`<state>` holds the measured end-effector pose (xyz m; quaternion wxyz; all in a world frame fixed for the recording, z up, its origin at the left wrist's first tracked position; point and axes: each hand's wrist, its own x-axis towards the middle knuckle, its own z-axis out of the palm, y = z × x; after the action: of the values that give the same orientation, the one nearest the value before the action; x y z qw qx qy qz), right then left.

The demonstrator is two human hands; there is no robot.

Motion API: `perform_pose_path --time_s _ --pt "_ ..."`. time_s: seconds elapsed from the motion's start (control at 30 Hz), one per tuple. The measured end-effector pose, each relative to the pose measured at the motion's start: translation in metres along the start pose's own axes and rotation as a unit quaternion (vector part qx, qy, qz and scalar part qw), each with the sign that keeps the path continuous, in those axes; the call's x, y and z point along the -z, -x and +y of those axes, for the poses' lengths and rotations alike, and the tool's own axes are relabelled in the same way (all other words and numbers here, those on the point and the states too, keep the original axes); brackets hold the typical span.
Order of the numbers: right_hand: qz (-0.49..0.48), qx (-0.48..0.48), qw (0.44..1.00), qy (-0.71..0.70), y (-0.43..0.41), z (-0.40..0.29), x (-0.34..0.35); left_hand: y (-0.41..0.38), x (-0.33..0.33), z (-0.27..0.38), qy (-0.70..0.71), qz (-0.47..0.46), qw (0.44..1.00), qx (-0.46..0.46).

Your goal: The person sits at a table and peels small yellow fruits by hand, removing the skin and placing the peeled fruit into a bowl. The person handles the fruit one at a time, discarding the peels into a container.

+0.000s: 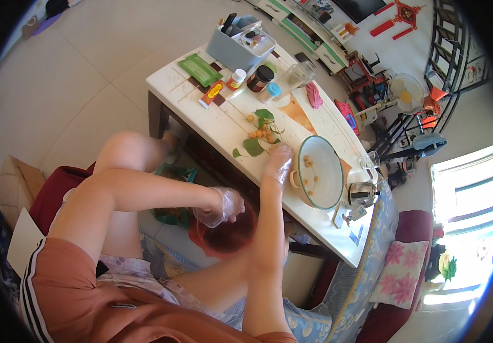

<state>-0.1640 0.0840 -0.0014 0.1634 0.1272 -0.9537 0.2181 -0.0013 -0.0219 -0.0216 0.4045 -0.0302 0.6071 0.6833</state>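
Observation:
My left hand (228,206), in a clear plastic glove, hangs with curled fingers above a red plastic bin (229,236) on the floor; whether something is in the fingers cannot be told. Also in a clear glove, my right hand (280,157) rests over the table between green leaves (253,147) and an enamel basin, its fingers partly hidden. Small round orange-yellow fruits (264,133) lie in a cluster with leaves and stems on the table. In the green-rimmed white enamel basin (330,173) are several more such fruits.
The table (178,88) also bears a grey-blue storage box (233,47), a green wipes pack (200,70), small bottles, a glass jar (300,73), a pink cloth (314,95) and a metal kettle (361,194). A green plastic bag (171,216) lies beside the bin.

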Motion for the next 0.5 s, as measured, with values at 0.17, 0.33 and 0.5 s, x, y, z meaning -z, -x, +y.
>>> perform_pose_path --time_s 0.17,0.33,0.5 --pt "-0.012 0.135 0.985 -0.107 0.068 -0.025 0.061 0.0 -0.001 0.005 0.209 0.06 0.973 -0.081" --pt "0.011 0.138 0.981 -0.135 0.124 -0.017 0.093 0.007 0.001 0.025 0.37 0.019 0.923 -0.102" --pt "-0.016 0.073 0.947 -0.313 0.153 -0.003 0.098 0.0 -0.005 0.027 0.239 0.046 0.96 -0.142"
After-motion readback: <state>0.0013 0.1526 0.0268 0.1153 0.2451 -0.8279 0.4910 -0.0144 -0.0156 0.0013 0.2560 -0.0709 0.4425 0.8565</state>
